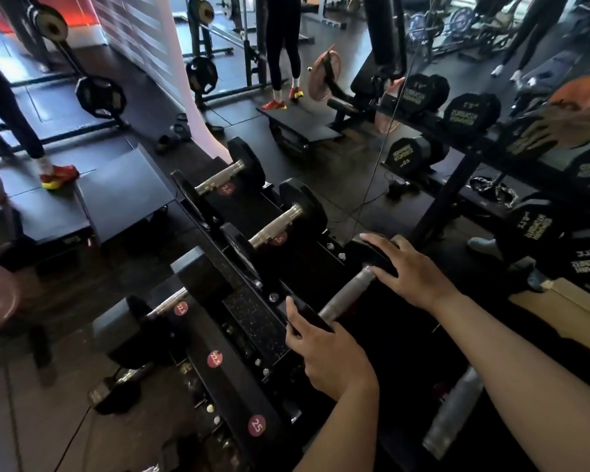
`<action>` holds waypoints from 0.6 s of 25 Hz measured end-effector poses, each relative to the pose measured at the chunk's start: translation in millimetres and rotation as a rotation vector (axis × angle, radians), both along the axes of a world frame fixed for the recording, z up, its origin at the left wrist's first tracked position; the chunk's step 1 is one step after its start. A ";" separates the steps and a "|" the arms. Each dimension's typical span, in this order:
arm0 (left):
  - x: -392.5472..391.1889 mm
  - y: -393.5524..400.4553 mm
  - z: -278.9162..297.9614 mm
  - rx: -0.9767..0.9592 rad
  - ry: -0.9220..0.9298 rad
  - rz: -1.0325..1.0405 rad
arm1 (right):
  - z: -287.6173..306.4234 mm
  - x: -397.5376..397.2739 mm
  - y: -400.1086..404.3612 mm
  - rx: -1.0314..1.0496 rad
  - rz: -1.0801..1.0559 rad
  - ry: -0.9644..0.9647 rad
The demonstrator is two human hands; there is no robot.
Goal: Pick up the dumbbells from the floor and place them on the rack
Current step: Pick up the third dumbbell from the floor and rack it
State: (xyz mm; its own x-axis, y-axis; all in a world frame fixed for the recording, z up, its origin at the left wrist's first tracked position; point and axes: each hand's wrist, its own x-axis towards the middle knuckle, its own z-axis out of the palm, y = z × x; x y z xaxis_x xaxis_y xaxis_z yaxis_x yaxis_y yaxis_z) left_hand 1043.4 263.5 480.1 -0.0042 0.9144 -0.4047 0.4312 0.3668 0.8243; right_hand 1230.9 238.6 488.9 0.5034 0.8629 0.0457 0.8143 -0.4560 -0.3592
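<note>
both hands are on one dumbbell [346,294] that sits across the top tier of the rack [232,373], near its right end. the left hand [324,356] curls around the near black head, thumb up over the top edge and fingers wrapped under it. the right hand [413,270] lies over the far head, fingers spread and pressed on its top rather than closed around it. between the two hands the grey metal handle shows bare, running diagonally up to the right.

further along the same tier two more dumbbells rest in their cradles: the nearer one [280,223] and the farther one [232,173], each with a shiny handle and a round red label below it (the farther label reads 25). on the lower tier to the left another dumbbell [157,311] lies beside a red 22.5 label, and the rack's front rail carries red 22.5 and 25 labels.

a mirror [491,97] behind the rack reflects black dumbbell heads with gold lettering. a person in red shoes [60,177] stands on the dark floor at the left.
</note>
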 end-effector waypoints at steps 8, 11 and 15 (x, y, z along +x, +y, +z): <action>-29.6 18.7 27.8 -0.024 -0.085 -0.187 | 34.8 -35.4 4.8 -0.210 -0.037 -0.130; -40.7 36.2 42.6 0.043 -0.096 -0.175 | 51.1 -55.7 10.7 -0.136 -0.034 -0.146; -38.6 55.9 51.9 0.098 -0.097 -0.167 | 67.4 -62.7 20.2 -0.096 -0.043 -0.173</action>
State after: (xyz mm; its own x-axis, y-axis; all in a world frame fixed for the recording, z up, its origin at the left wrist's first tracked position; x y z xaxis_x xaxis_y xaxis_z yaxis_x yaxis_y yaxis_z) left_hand 1004.8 319.4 532.0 0.1851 0.9343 -0.3047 0.3957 0.2130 0.8933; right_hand 1168.3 258.8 556.3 0.5314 0.8455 0.0528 0.8392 -0.5169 -0.1687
